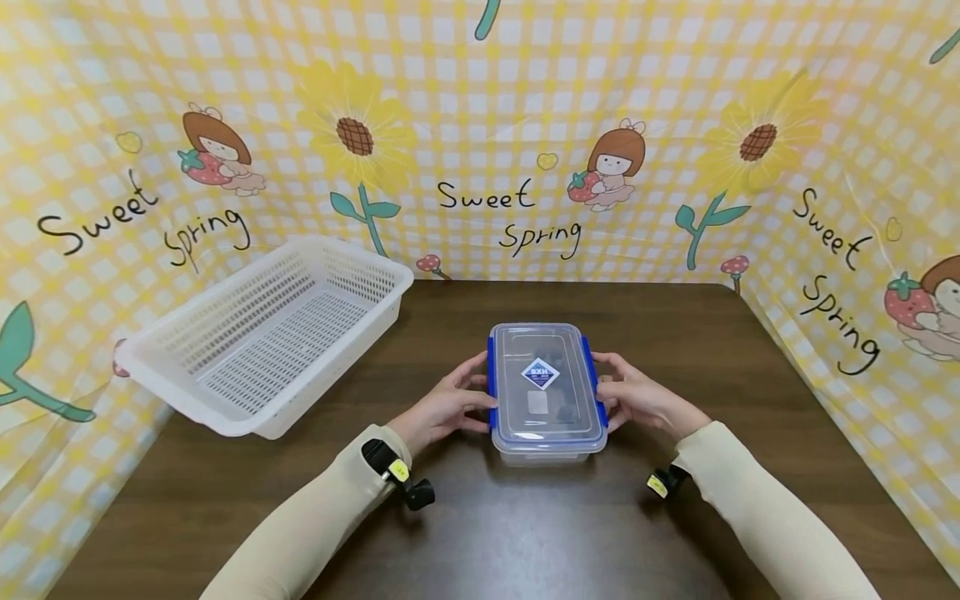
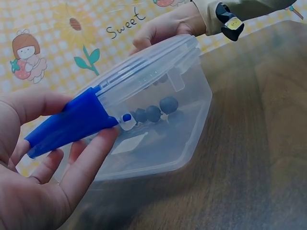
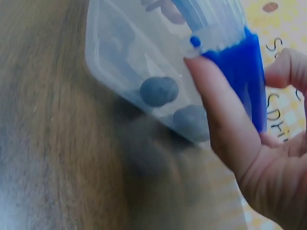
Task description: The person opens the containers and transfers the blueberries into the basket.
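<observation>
A clear plastic food container (image 1: 555,425) with a see-through lid and blue side latches sits on the table in the head view. My left hand (image 1: 442,404) holds its left side, with fingers and thumb about the blue latch (image 2: 72,122). On the opposite side my right hand (image 1: 647,402) grips the other blue latch (image 3: 240,79), the thumb against its edge. The lid lies on the container and bears a blue and white diamond label (image 1: 540,374). Several dark round balls (image 2: 169,105) show through the wall; their kind is unclear.
A white perforated plastic basket (image 1: 277,425) stands at the left of the brown wooden table (image 1: 465,533). Nothing shows inside it. A yellow checked cloth (image 1: 480,108) with printed flowers hangs around the back and sides.
</observation>
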{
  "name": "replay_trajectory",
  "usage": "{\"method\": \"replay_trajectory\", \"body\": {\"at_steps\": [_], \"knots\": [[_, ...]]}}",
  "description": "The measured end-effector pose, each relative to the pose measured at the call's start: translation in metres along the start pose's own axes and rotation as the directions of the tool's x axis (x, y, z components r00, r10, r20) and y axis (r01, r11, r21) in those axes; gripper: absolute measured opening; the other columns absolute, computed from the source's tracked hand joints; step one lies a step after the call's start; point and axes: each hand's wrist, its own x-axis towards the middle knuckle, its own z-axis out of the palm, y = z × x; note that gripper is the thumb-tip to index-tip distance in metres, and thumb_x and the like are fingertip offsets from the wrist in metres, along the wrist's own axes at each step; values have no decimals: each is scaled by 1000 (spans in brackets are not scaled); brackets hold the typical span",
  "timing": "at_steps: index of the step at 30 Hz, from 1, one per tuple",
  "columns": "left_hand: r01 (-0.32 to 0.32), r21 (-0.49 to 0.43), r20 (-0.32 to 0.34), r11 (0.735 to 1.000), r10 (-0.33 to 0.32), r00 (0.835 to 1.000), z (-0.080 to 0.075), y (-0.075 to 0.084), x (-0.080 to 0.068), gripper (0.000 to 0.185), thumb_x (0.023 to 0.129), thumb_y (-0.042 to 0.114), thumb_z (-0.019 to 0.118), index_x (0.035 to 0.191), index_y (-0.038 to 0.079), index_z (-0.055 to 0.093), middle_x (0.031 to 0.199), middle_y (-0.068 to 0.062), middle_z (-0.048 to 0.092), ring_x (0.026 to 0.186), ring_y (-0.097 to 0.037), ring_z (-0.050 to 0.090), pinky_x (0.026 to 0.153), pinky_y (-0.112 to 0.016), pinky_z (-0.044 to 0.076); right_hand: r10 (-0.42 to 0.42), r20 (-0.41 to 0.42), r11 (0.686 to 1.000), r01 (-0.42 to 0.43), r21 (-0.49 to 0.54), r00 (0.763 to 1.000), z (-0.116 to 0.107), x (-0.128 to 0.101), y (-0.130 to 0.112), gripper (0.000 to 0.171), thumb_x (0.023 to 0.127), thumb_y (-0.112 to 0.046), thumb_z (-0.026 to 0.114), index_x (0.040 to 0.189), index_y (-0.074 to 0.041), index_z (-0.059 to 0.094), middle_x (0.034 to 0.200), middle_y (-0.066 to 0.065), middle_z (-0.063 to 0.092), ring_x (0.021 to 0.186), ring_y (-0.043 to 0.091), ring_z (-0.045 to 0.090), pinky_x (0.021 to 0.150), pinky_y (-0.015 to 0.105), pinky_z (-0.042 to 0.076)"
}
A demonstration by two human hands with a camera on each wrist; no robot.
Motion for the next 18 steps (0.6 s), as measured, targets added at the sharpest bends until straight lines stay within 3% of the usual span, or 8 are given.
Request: {"method": "replay_trajectory", "body": {"at_steps": [4, 8, 11, 15, 18], "knots": [[9, -2, 7, 1000, -9, 1000, 1, 2, -1, 86, 87, -13, 63, 157, 25, 31, 136, -18, 42, 98, -29, 64, 71, -50, 62, 34, -71, 996, -40, -74, 997, 8, 1, -6, 81, 85, 2, 54, 150, -3, 7, 91, 10, 56, 58, 17, 62, 50, 37, 61], [13, 19, 10, 1000, -14, 1000, 1, 6, 1, 85, 87, -10, 65, 156, 25, 31, 137, -18, 41, 103, -32, 63, 75, -53, 61, 64, -165, 990, -83, -111, 984, 15, 2, -11, 78, 81, 0, 54, 146, -6, 11, 109, 20, 54, 69, 23, 65, 56, 46, 62], [20, 27, 3, 999, -20, 1000, 1, 8, 1, 85, 87, -9, 66, 156, 26, 31, 138, -18, 41, 106, -35, 62, 77, -55, 60, 80, -201, 988, -104, -114, 976, 18, 4, -12, 78, 78, 0, 51, 144, -7, 10, 113, 23, 52, 77, 28, 64, 62, 54, 61], [30, 26, -1, 999, -30, 1000, -1, 7, 0, 85, 88, -11, 65, 156, 25, 31, 139, -19, 40, 105, -34, 63, 77, -55, 60, 108, -178, 990, -122, -69, 978, 16, 4, -9, 81, 77, 1, 49, 146, -8, 8, 95, 18, 58, 73, 27, 65, 60, 52, 61], [26, 15, -2, 1000, -26, 1000, -1, 5, -1, 85, 87, -11, 64, 156, 25, 31, 139, -19, 41, 102, -32, 63, 77, -55, 60, 125, -135, 992, -126, -1, 983, 9, 1, -4, 82, 80, 1, 48, 150, -8, 6, 91, 13, 61, 75, 26, 66, 57, 46, 61]]}}
